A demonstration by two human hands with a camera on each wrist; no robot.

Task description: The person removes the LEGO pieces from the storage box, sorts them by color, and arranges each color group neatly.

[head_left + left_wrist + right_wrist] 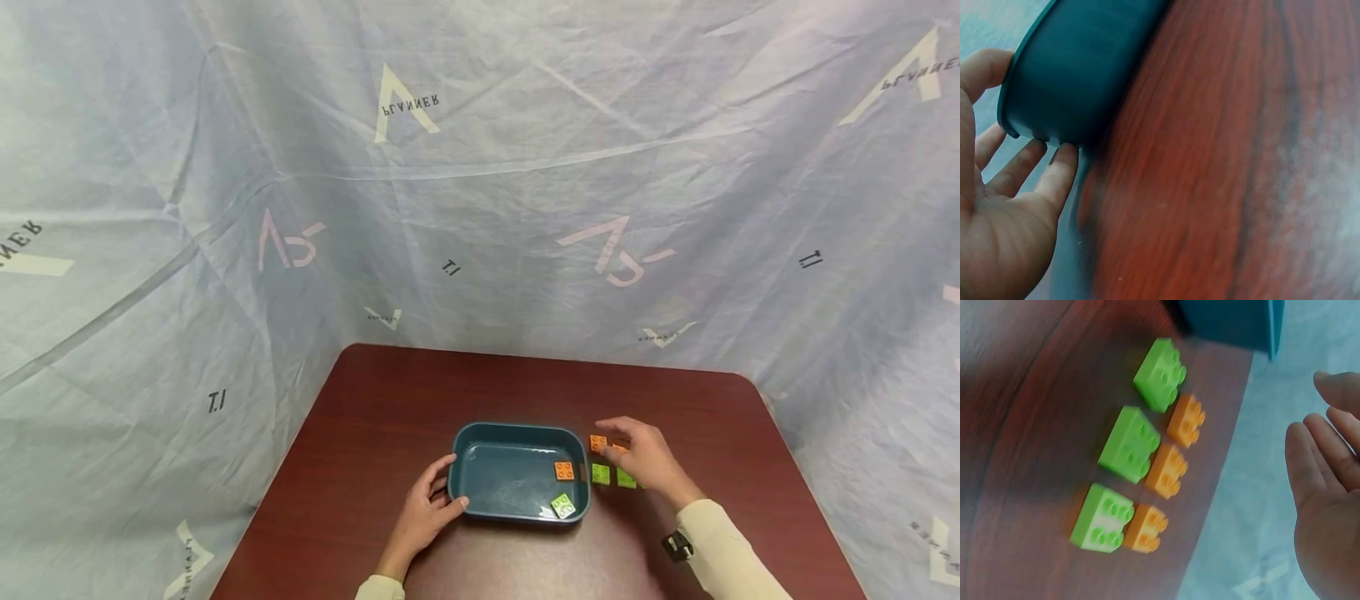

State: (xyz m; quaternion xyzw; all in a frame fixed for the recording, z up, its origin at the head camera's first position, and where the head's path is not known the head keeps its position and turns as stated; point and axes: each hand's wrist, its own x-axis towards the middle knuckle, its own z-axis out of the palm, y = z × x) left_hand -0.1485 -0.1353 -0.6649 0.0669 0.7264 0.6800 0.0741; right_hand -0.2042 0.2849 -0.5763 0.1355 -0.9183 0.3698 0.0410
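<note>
A dark teal rectangular tray (517,518) rests on the table, with an orange toy brick (564,472) and a green toy brick (562,506) inside at its right end. My left hand (423,512) holds the tray's left end; in the left wrist view its thumb is at the rim and fingertips touch the outer wall. To the right, my right hand (645,457) hovers over loose bricks, fingers extended and holding nothing. In the right wrist view, three green bricks (1130,445) stand in a row beside three smaller-looking orange bricks (1166,470), studs showing.
The reddish-brown wooden table (420,392) has rounded far corners. A pale grey printed fabric (480,208) hangs behind it and along both sides. The loose bricks sit close to the tray's right wall.
</note>
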